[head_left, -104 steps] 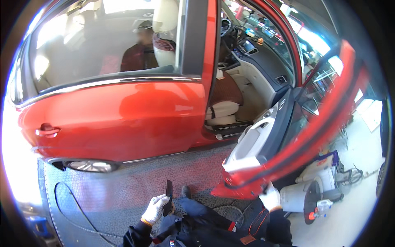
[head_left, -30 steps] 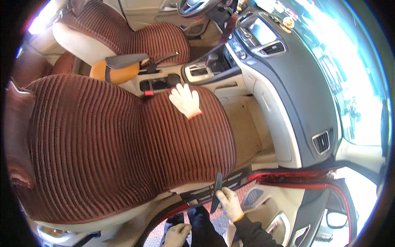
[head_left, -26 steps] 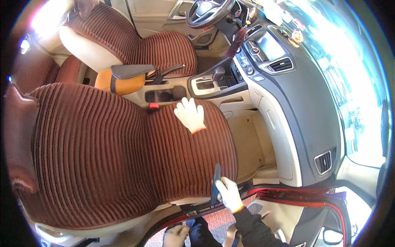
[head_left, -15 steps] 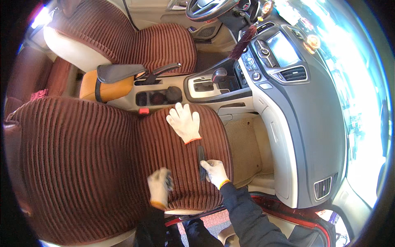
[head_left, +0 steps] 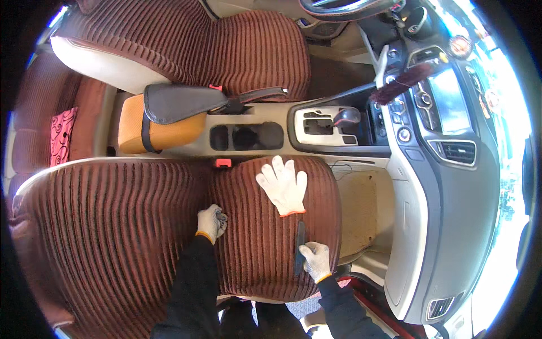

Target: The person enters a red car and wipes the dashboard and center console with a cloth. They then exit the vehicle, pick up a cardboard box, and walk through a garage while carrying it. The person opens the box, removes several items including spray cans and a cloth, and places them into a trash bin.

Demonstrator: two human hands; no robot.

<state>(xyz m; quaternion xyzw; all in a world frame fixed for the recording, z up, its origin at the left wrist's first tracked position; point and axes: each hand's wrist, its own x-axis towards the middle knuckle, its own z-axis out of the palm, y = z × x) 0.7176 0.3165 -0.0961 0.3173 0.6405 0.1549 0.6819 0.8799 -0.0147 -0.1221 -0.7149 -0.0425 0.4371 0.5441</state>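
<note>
Both my hands wear off-white knit gloves with yellow cuffs. My right hand [head_left: 316, 261] is closed on a dark, narrow, flat strip [head_left: 300, 237] near the front edge of the brown ribbed seat cover [head_left: 254, 226]; the strip's exact kind is unclear. My left hand [head_left: 212, 222] is closed, resting by the crease between seat cushion and backrest; anything inside its curled fingers is hidden. A loose off-white glove [head_left: 284, 187] with an orange-red cuff edge lies flat on the cushion, beyond the strip, fingers toward the console.
Beyond the cushion runs the centre console with cup holders [head_left: 248, 137], a gear lever [head_left: 346, 117] and an orange-brown armrest [head_left: 164, 129]. A red buckle [head_left: 223, 163] sits at the seat's far side. The dashboard [head_left: 446, 226] rises on the right, above a beige footwell [head_left: 361, 209].
My left hand has moved away from me, toward the seat crease. My right hand keeps its grip on the strip. The whole view has shifted, so the seats sit lower and farther right.
</note>
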